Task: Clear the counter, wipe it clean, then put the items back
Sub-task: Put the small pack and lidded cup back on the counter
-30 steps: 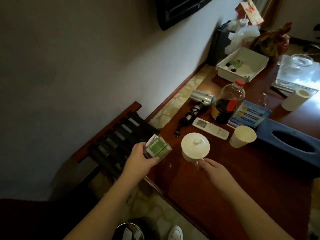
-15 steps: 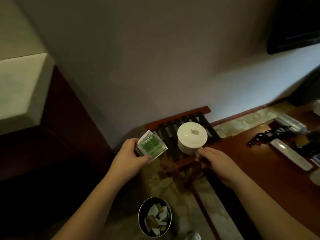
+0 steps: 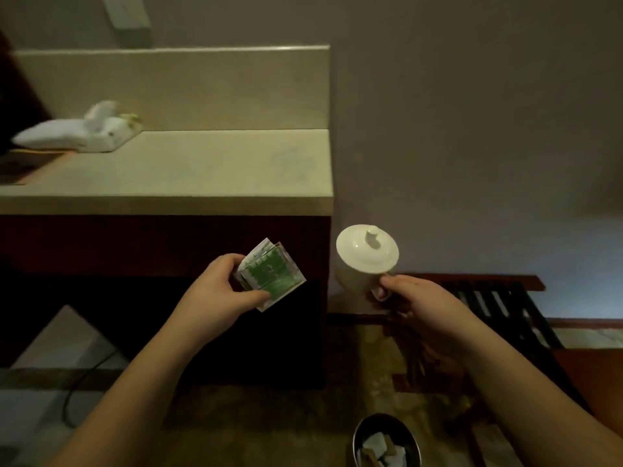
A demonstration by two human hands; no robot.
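Packets of tea [image 3: 271, 276], a small green-and-white stack of them, sit pinched in my left hand [image 3: 219, 294], thumb along the near edge and fingers curled behind. My right hand [image 3: 416, 306] grips the handle of a lidded white cup [image 3: 365, 261], which stands upright with its knobbed lid seated on top. Both things are off any surface, carried in the air in front of the dark cabinet face.

What matters for the coming move is the pale counter [image 3: 188, 170]: it lies ahead of and above both hands, its long axis running left to right across my view, with its right end just above the cup. My left hand is under the counter's right part, so the packets have the shorter way up onto the top. The cup hangs just past the counter's right corner, so I judge it must travel up and to the left to land on the slab.

A white folded cloth [image 3: 77, 133] lies at the far left of the counter, well apart from my hands. A metal bin [image 3: 387, 439] with scraps sits on the floor below my right arm.
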